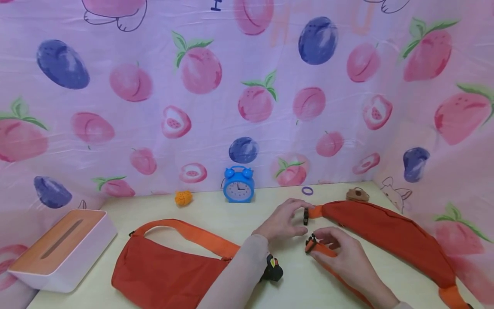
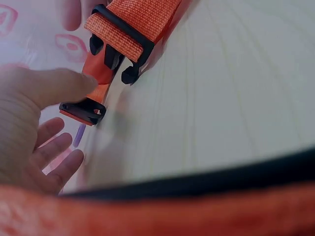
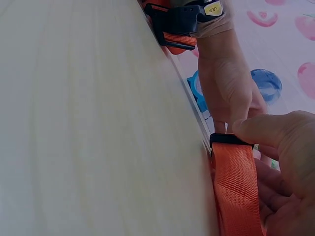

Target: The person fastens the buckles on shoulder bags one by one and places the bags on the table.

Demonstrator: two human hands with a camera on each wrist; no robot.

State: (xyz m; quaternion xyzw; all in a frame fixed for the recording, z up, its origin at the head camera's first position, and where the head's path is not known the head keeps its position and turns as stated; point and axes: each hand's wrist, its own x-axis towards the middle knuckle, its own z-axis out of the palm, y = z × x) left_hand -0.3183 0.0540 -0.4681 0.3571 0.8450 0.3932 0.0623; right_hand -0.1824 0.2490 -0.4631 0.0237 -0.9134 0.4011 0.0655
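Observation:
In the head view a rust-red waist bag lies at the right, with orange straps at its ends. My right hand pinches the orange strap at its black pronged buckle; in the right wrist view the thumb lies on the black buckle edge above the orange strap. Across a small gap, my left hand is spread with loose fingers beside the black socket buckle on the bag's other strap end. The left thumb overlaps this strap in the left wrist view; whether it touches cannot be told.
A second red bag with an orange strap lies left of my left forearm. Further left stands a white tissue box with a wooden lid. Along the back are an orange trinket, blue alarm clock, purple ring and brown item.

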